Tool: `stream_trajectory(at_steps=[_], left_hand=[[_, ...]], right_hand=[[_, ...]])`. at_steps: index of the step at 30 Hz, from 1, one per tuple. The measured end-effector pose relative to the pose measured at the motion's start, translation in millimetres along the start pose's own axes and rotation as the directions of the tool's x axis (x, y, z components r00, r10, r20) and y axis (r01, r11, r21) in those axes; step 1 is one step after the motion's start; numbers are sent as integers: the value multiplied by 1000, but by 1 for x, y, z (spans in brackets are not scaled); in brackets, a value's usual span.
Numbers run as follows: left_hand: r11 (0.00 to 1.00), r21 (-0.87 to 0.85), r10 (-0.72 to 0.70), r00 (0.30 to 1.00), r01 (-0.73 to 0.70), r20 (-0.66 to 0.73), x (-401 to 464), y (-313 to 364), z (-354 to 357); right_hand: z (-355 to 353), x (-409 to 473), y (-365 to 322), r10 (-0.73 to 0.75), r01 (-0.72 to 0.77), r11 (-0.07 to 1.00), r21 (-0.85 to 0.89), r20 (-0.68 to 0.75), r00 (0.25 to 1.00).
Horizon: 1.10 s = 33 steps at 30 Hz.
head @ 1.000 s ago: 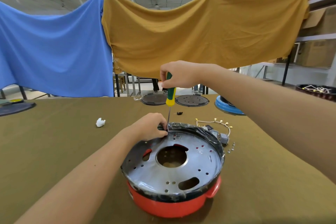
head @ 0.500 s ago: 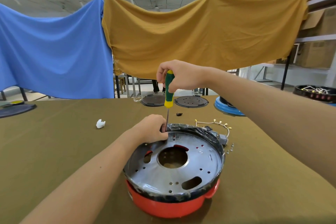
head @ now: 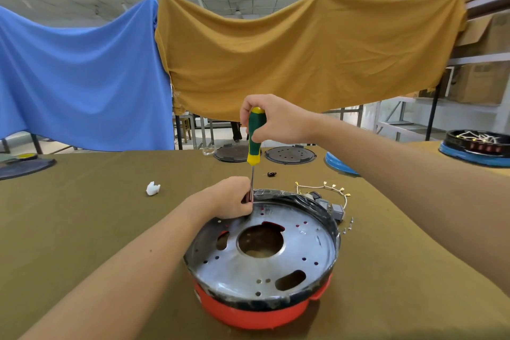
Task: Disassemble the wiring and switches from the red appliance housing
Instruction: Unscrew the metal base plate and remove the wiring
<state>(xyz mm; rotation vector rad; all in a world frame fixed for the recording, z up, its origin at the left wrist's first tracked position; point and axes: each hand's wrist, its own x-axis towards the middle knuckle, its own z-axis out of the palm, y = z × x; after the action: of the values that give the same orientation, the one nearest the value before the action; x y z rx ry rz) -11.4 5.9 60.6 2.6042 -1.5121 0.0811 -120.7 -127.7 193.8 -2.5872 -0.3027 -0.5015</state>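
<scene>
Red appliance housing sits upside-down on the table, perforated silver plate facing up.

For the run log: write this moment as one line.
right hand grips screwdriver upright | left hand pinches its shaft at housing far rim | wiring on table behind

A blue cloth hangs at the far left, and a mustard cloth hangs beside it to the right. On the olive table a small white scrap lies left of centre. Two dark round plates sit at the far edge (the right one perforated). Cardboard boxes fill shelves at far right.
</scene>
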Motion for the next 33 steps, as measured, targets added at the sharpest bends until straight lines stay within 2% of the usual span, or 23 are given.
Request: stream_trajectory(at_steps=[4,8,13,17,21,25,30,33], left_hand=[[999,-32,-17,1000,18,8,-1,0,0],[1000,-21,-3,1000,2,-20,-1,-1,-4],[997,66,31,999,-32,18,-3,-1,-1],[999,12,41,999,-40,-33,-3,0,0],[998,37,55,998,-55,-20,-4,2,0],[998,-58,22,994,-29,-103,-6,0,1],[983,-185,-29,986,-2,-163,-7,-3,-7],[948,-317,-115,971,43,-210,-12,-8,-10]], right_hand=[[3,-5,8,-48,43,996,-76,-65,997],[4,-7,13,-63,70,996,48,-132,989],[9,-10,16,-82,73,995,-61,-152,985],[6,-12,13,-28,56,978,201,-141,990],[11,-11,15,-58,64,998,17,-226,972],[7,-13,14,-22,87,971,221,-280,960],[3,-14,22,42,10,993,114,-440,897],[2,-21,31,121,-39,986,161,-539,834]])
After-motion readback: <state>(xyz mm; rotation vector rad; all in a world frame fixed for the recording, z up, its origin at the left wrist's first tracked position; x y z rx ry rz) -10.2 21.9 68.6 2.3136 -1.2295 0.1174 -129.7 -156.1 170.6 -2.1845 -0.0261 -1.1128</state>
